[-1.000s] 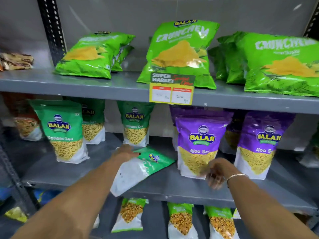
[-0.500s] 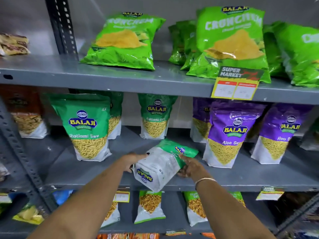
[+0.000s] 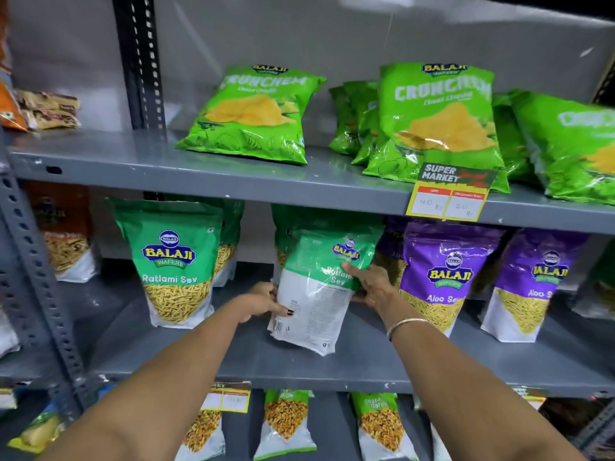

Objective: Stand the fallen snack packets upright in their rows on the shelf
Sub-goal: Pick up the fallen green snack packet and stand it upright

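Head view: a green-and-white Ratlami Sev packet (image 3: pixel 319 287) stands nearly upright, tilted slightly, on the middle shelf (image 3: pixel 366 367), its printed back panel facing out, between a matching green packet (image 3: pixel 176 264) and a purple Aloo Sev packet (image 3: pixel 439 277). The left hand (image 3: pixel 263 302) grips its left edge; the right hand (image 3: pixel 372 284) clasps its right side.

You have a green-and-white Ratlami Sev packet (image 3: pixel 319 287); beside it, purple-and-white Aloo Sev packets (image 3: pixel 442 277). Above, bright green Crunchem bags (image 3: pixel 253 118) printed with yellow chips, on a grey shelf (image 3: pixel 199 174) with a yellow-red price tag (image 3: pixel 449 194).
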